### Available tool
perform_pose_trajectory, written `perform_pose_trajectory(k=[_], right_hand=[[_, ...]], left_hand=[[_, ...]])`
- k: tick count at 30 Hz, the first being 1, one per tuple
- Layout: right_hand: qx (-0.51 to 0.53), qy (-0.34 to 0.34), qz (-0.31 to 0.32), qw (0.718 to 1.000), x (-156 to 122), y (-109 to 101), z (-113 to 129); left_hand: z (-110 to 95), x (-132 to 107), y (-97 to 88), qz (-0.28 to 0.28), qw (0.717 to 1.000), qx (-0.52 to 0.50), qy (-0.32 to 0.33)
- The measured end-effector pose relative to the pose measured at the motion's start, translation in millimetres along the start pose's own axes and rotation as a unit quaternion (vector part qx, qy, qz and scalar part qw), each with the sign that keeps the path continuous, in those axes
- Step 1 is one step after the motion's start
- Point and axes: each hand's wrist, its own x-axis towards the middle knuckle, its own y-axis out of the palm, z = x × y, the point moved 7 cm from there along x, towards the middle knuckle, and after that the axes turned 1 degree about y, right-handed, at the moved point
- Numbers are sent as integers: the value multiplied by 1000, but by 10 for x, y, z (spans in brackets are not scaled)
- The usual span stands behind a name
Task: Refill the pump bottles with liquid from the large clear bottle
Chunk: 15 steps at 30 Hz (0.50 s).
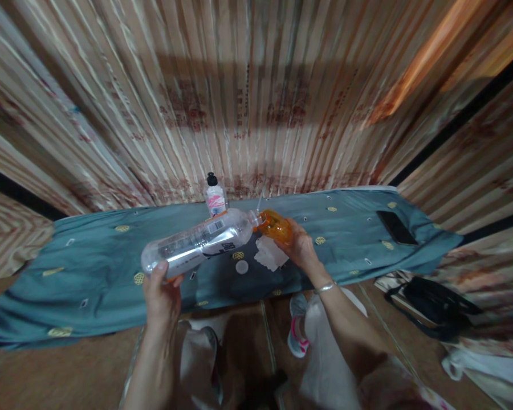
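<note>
My left hand (162, 296) grips the lower end of a large clear plastic bottle (196, 244), which lies tilted in the air with its neck to the right. My right hand (300, 249) is closed round a small amber bottle (275, 226), whose mouth meets or nearly meets the clear bottle's neck. I cannot tell whether liquid passes between them. A crumpled white piece (271, 254), tissue or thin plastic, lies on the cloth below the amber bottle. Beside it is a round whitish cap (241, 267). A thin pale stick or tube (261, 196) shows above the necks.
A bottle with a black top and pink label (216, 198) stands at the back of the table, under a teal cloth (102, 262). A black phone-like slab (397, 227) lies to the right. On the floor at right is a black bag (438, 302). Striped curtains (248, 102) hang behind.
</note>
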Motion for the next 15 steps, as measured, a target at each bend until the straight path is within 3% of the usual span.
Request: perform_pose_trajectory(k=[15], right_hand=[[4,-7,0,1000,-11,-22,19]], left_hand=[[-25,-9,3,11,1000,6,3]])
